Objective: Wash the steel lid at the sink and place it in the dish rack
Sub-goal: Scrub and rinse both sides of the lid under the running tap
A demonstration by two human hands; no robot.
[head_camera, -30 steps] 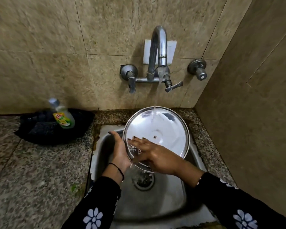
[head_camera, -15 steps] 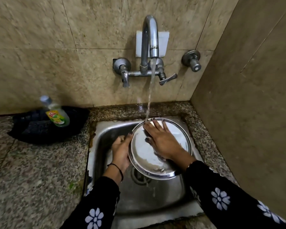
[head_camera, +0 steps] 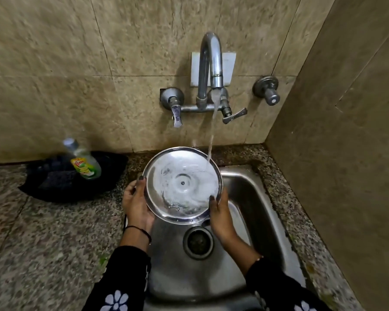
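The round steel lid (head_camera: 182,184) is held above the steel sink (head_camera: 252,212), its hollow inner side facing me. Water from the tap (head_camera: 211,63) falls on the lid's upper right rim and spreads across it. My left hand (head_camera: 136,204) grips the lid's left edge, thumb on the rim. My right hand (head_camera: 219,215) holds the lower right edge. The sink drain (head_camera: 198,242) lies just below the lid. No dish rack is in view.
A dish soap bottle (head_camera: 83,161) leans in a black basket (head_camera: 54,180) on the granite counter (head_camera: 43,243) at the left. Tap handles (head_camera: 234,115) and a wall valve (head_camera: 268,90) stick out of the tiled wall. A side wall closes the right.
My right hand has left the lid's inner face and now holds its lower right edge. The lid has moved up and left, tilted to face me under the stream.
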